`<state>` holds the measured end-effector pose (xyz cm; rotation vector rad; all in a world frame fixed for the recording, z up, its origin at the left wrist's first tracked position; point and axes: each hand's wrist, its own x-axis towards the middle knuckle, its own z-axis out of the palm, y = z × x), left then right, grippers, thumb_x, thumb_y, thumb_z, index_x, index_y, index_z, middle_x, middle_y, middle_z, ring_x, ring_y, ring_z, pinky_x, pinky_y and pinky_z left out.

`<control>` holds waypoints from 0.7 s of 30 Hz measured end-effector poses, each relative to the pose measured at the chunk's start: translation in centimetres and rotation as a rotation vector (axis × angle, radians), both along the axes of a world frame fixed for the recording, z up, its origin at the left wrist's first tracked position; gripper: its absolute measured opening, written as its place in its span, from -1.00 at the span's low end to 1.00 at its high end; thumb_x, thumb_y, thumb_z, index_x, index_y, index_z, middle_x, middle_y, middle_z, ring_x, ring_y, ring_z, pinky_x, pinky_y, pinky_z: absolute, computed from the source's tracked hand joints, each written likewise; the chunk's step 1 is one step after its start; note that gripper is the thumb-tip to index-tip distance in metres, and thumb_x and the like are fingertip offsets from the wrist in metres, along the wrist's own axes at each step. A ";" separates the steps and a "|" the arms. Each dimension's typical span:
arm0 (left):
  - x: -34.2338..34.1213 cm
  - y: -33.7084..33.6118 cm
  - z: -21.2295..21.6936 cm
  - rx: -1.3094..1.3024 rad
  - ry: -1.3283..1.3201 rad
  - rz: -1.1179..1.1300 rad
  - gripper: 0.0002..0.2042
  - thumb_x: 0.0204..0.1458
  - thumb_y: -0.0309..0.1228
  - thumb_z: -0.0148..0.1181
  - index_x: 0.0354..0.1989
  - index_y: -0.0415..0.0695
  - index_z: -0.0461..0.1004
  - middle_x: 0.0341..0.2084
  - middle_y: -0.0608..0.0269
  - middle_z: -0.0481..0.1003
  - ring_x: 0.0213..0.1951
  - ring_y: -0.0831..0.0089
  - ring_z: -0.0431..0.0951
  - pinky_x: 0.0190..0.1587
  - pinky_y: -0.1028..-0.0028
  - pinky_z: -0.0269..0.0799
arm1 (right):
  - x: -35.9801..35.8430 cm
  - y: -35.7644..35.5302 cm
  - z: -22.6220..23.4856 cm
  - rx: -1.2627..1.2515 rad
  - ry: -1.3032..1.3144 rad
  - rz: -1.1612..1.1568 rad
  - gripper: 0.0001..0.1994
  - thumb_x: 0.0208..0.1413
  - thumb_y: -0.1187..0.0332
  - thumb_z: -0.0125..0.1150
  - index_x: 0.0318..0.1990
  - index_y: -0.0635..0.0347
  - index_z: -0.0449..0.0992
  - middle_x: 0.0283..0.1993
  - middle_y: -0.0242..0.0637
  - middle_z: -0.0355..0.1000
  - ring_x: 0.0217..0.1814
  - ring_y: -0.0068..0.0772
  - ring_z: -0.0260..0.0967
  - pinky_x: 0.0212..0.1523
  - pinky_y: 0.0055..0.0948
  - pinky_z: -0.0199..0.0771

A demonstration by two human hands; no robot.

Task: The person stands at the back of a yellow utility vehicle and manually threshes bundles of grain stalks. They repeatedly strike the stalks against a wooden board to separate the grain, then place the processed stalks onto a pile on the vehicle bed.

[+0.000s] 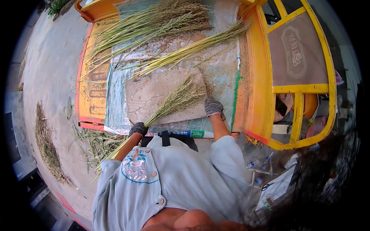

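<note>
My left hand (pixel 138 129), in a dark grey knit glove, is closed round the stems of a bundle of seed-headed grass stalks (pixel 179 96). The seed heads fan out toward the right over a worn wooden board (pixel 144 90), and the stem ends trail back under my left forearm. My right hand (pixel 213 106), gloved alike, is at the board's right edge, close to the seed heads. Its fingers are curled; what they hold, if anything, is hidden. The board rests on a pale sack sheet (pixel 115 111) strewn with loose seeds.
A large pile of stalks (pixel 165 23) and a thinner bunch (pixel 192 47) lie beyond the board on the orange cart bed (pixel 96 104). A yellow metal frame (pixel 285 90) stands at right. Leaves (pixel 100 144) and dried stalks (pixel 48 146) lie on the ground at left.
</note>
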<state>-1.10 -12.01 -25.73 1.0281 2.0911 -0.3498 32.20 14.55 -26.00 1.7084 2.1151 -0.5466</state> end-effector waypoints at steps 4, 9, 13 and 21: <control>0.2 0.2 0.2 -0.049 0.021 0.001 -0.63 -0.14 -0.07 0.10 -0.28 -0.09 0.53 -0.28 -0.05 0.50 -0.17 0.05 0.50 -0.11 0.18 0.41 | -1.8 -2.4 4.8 0.105 0.080 -0.092 -0.65 0.10 0.05 -0.10 -0.38 0.14 0.47 -0.52 -0.06 0.46 -0.45 0.02 0.45 -0.41 -0.05 0.42; 0.2 0.6 0.7 -0.073 0.013 -0.032 -0.64 -0.13 -0.09 0.12 -0.28 -0.10 0.53 -0.24 -0.04 0.49 -0.15 0.05 0.49 -0.10 0.17 0.40 | -11.4 -13.0 5.6 -0.199 0.375 0.572 -0.69 0.05 0.08 -0.08 -0.39 0.09 0.48 -0.34 -0.07 0.49 -0.26 -0.07 0.47 -0.31 0.02 0.39; -0.1 0.3 0.0 -0.029 0.028 -0.027 -0.61 -0.14 -0.05 0.13 -0.33 -0.15 0.52 -0.31 -0.08 0.50 -0.20 0.03 0.50 -0.14 0.16 0.41 | -6.9 -8.5 -0.6 -0.124 0.190 0.162 -0.68 0.10 0.09 -0.11 -0.35 0.10 0.51 -0.36 -0.04 0.50 -0.25 -0.03 0.48 -0.27 -0.03 0.41; -0.4 -0.1 -0.6 0.006 -0.014 -0.069 -0.66 -0.15 -0.13 0.08 -0.34 -0.15 0.54 -0.32 -0.09 0.50 -0.22 0.01 0.50 -0.14 0.15 0.42 | 0.6 -1.5 2.7 0.169 0.110 -0.139 -0.62 0.13 0.04 -0.13 -0.38 0.17 0.44 -0.52 -0.04 0.45 -0.45 -0.03 0.46 -0.41 -0.08 0.42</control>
